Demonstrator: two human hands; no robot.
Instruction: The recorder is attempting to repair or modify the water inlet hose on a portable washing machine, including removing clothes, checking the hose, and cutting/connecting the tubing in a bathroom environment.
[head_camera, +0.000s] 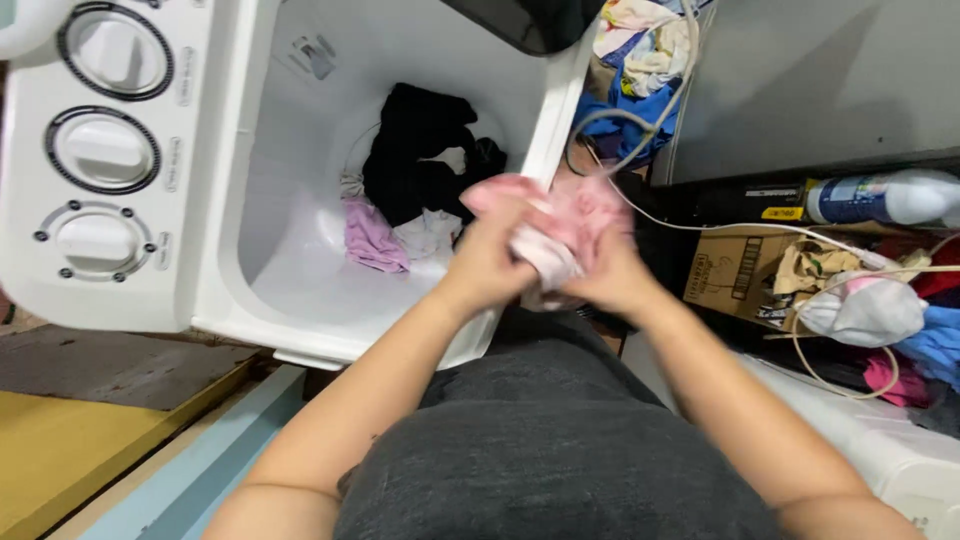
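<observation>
Head view, looking down over a white washing machine (215, 300) with its tub open. Both hands are blurred, so single fingers are hard to make out. The left hand (487, 262) and the right hand (610, 272) are closed together on a bunched pink cloth (560, 225), wringing or squeezing it; they hold it just above the near right edge of the machine's tub, partly over the rim. How much of the cloth is wrapped inside the hands cannot be told (only its pink and pale folds stick out on top).

Inside the tub lie a black garment (415, 150), a lilac cloth (372, 238) and a white piece (430, 235), the lower parts of them hidden by the left hand and forearm. On the machine's left panel sit three round dials (100, 150); the top one is cut off by the frame edge.

To the right of the machine, past the hands, a pale cord (700, 225) loops over a cluttered heap: a cardboard box (735, 270), a plastic bottle (880, 198) lying on its side, a white bundle (865, 310) and crumpled blue cloth (630, 120). The person's grey shirt (540, 450) fills the bottom of the picture and hides the floor below the machine's front.
</observation>
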